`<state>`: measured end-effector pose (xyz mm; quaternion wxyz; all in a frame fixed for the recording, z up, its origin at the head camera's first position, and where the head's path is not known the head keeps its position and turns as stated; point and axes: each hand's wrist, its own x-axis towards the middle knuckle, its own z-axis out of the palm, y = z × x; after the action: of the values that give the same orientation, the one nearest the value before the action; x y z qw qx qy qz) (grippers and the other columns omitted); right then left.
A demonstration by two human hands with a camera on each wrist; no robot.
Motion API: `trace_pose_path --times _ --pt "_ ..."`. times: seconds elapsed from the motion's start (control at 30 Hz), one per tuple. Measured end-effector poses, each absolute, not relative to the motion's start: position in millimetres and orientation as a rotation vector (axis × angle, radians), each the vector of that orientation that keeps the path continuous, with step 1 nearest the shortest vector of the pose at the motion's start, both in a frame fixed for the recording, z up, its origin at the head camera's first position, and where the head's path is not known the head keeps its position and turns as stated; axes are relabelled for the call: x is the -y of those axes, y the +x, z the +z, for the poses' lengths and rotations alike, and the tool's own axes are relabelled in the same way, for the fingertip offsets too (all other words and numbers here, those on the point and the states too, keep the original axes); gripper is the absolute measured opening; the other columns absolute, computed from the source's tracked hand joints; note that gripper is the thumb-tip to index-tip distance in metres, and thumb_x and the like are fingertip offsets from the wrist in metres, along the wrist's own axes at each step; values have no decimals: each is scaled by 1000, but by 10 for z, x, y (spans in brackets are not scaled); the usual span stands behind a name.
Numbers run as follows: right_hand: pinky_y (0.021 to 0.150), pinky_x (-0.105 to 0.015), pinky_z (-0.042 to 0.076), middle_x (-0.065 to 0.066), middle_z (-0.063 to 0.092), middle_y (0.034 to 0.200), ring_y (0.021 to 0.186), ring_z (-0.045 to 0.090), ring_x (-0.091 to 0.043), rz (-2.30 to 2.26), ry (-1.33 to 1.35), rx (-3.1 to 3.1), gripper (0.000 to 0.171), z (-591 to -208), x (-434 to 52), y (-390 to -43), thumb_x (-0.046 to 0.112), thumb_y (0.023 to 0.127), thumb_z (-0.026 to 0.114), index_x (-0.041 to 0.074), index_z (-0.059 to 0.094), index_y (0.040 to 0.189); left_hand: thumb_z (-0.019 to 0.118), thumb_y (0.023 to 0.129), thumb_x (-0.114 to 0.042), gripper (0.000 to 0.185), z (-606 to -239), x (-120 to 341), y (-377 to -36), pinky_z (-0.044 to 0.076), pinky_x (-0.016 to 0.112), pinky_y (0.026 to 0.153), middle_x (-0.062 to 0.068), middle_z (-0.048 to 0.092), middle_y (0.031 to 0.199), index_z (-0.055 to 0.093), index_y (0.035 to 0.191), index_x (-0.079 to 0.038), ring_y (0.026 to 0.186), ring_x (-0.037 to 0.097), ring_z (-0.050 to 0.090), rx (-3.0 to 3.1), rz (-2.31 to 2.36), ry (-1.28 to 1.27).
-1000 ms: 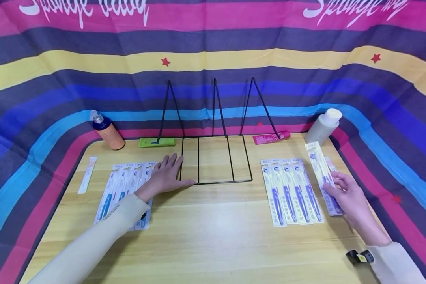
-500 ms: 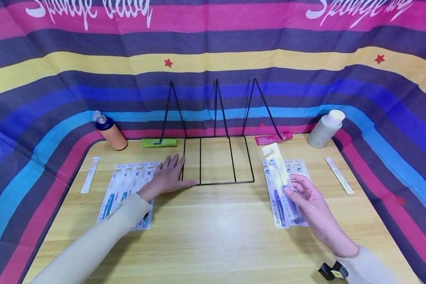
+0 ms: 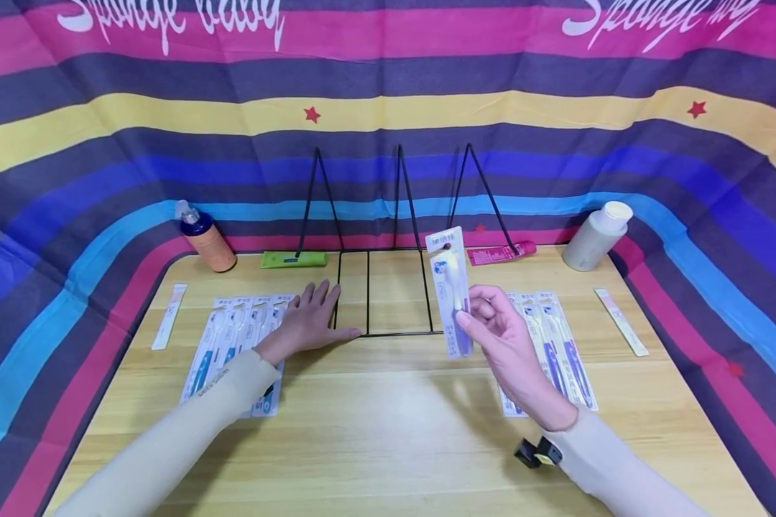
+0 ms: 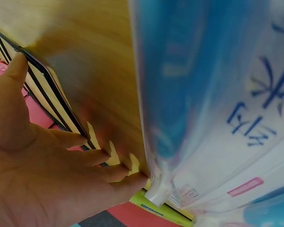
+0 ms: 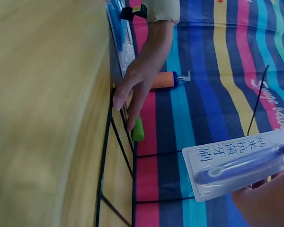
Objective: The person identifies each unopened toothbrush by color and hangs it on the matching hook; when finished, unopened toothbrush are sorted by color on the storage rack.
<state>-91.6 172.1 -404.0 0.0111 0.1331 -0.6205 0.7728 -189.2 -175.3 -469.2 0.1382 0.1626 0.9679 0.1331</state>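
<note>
In the head view my right hand [image 3: 506, 337] pinches a packaged toothbrush [image 3: 451, 291] with a purple handle, lifted above the table near the right front of a black wire rack [image 3: 394, 334]. The right wrist view shows the lower end of that toothbrush pack [image 5: 241, 165] close up. My left hand [image 3: 307, 316] lies with fingers spread at the rack's left front corner. Beside it, blue-handled toothbrush packs [image 3: 223, 334] lie in a row, partly under the left forearm. Purple-handled toothbrush packs [image 3: 565, 352] lie in another row, partly behind the right hand.
Behind stand an orange pump bottle [image 3: 213, 248] and a grey bottle with a white cap [image 3: 596, 237]. A green tube [image 3: 278, 259] and a pink tube [image 3: 501, 253] lie by the rack. Slim sachets [image 3: 169, 316] [image 3: 621, 322] lie at both sides. Striped cloth [image 3: 388, 75] encloses the table.
My right hand has carried the toothbrush pack leftward from the table's right side, over the purple row, to the rack, and raised it more upright. The left hand stays at the rack's corner.
</note>
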Motion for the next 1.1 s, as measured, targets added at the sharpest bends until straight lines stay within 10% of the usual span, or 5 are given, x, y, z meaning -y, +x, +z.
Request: trace_pose_path --times 1.1 --pt "95 -32 53 -5 69 114 104 68 -20 2292 373 1725 22 -4191 -925 -2040 1 107 67 12 56 124 66 100 -70 108 -4680 1742 -1853 17 77 122 29 16 177 25 172 0 161 55 13 -2832 358 497"
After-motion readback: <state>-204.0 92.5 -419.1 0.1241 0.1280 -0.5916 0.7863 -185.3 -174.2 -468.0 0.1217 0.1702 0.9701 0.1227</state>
